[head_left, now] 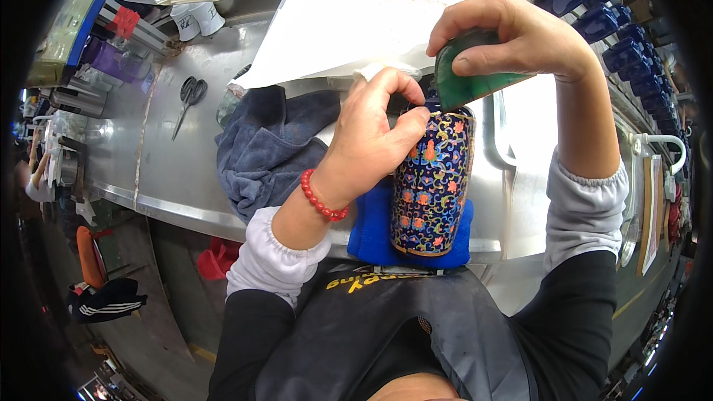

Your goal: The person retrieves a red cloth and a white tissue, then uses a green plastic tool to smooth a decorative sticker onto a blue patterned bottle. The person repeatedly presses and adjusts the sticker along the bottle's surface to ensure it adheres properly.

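So the green scraper (pixel 475 78) is pinched pretty snugly in the right hand (pixel 520 41), thumb on one face, fingers closed over the top edge, with its lower corner held right by the shoulder of the patterned vase (pixel 431 189). The vase is set on a blue cloth (pixel 364 234) at the near edge of the metal counter (pixel 111 156), base toward the body. The left hand (pixel 375 134) is kept at the vase's neck, thumb and forefinger curled with a small gap; whether anything's gripped there can't be told. A grey towel (pixel 271 145) is bunched just left.
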`<state>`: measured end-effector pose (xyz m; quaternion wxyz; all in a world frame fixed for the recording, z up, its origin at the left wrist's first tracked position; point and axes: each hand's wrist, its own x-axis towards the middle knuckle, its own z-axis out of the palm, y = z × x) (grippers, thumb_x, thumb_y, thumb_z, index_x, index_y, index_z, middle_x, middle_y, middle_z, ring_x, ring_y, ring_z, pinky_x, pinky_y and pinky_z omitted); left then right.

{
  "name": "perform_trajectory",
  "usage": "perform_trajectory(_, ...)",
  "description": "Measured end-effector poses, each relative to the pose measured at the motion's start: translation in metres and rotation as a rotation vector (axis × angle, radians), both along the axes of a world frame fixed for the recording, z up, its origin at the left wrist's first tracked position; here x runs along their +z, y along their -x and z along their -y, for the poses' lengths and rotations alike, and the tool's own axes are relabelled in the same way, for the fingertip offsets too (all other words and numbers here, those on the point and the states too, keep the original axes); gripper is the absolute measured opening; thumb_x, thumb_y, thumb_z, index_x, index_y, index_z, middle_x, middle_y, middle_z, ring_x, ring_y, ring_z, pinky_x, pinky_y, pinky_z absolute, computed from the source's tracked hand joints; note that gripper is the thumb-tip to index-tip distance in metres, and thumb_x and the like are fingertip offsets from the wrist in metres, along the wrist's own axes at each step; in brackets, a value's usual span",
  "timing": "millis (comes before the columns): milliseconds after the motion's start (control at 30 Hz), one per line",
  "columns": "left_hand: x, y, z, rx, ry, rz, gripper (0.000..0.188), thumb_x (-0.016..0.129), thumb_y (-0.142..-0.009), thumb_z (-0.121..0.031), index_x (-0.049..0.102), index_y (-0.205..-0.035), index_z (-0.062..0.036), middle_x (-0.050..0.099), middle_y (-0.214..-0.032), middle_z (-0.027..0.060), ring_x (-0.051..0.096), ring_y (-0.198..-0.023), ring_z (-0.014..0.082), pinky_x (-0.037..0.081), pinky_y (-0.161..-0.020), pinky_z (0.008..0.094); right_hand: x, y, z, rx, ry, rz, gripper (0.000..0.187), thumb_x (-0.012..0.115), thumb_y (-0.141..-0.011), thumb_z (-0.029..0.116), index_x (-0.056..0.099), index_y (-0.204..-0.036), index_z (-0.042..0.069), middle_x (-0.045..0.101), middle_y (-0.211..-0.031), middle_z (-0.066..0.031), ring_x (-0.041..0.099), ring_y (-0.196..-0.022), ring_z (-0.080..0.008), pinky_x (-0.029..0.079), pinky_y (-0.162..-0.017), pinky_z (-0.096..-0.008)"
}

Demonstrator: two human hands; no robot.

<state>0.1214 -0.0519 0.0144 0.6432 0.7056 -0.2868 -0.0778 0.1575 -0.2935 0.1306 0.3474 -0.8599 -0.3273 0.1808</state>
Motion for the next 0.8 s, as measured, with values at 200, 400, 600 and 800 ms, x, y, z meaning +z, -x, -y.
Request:
perform_trajectory(200, 0.002, -0.001, 0.006, 0.020, -0.049, 0.005, 0.021, 0.073, -0.087, -0.019, 0.062, -0.099, -0.0063, 0.064, -0.091, 0.0066, 0.051, -0.088, 0.0233, 0.043, -0.082, 0.0370, -0.002, 0.014, 0.006, -0.090, -0.074, 0.007, 0.028, 0.074, -0.091, 0.011, 0.070, -0.116, -0.001, 0.072, -0.104, -0.0066, 0.066, -0.098, -0.0128, 0.054, -0.090, -0.0292)
perform_trajectory(400, 0.007, 0.004, 0.008, -0.007, -0.076, -0.125, 0.022, 0.073, -0.088, -0.021, 0.062, -0.099, -0.0058, 0.064, -0.092, 0.0075, 0.050, -0.089, 0.0236, 0.043, -0.083, 0.0372, -0.003, 0.022, 0.006, -0.159, -0.109, -0.021, 0.027, 0.072, -0.092, 0.010, 0.069, -0.116, -0.001, 0.072, -0.105, -0.0058, 0.066, -0.097, -0.0113, 0.054, -0.089, -0.0279)
perform_trajectory(600, 0.003, 0.003, 0.006, 0.019, 0.080, 0.017, 0.020, 0.069, -0.095, -0.020, 0.062, -0.100, -0.0024, 0.065, -0.095, 0.0091, 0.057, -0.091, 0.0231, 0.046, -0.086, 0.0356, -0.004, 0.017, 0.001, -0.110, -0.076, 0.037, 0.027, 0.072, -0.091, 0.008, 0.069, -0.115, -0.001, 0.072, -0.104, -0.0059, 0.066, -0.097, -0.0116, 0.054, -0.089, -0.0282)
perform_trajectory(800, -0.002, 0.004, 0.001, 0.017, 0.100, -0.027, 0.018, 0.063, -0.099, -0.020, 0.062, -0.100, -0.0018, 0.064, -0.095, 0.0088, 0.058, -0.091, 0.0211, 0.046, -0.087, 0.0340, -0.003, 0.018, -0.001, -0.062, -0.102, 0.024, 0.026, 0.072, -0.090, 0.008, 0.070, -0.114, -0.001, 0.071, -0.102, -0.0065, 0.066, -0.094, -0.0128, 0.054, -0.089, -0.0288)
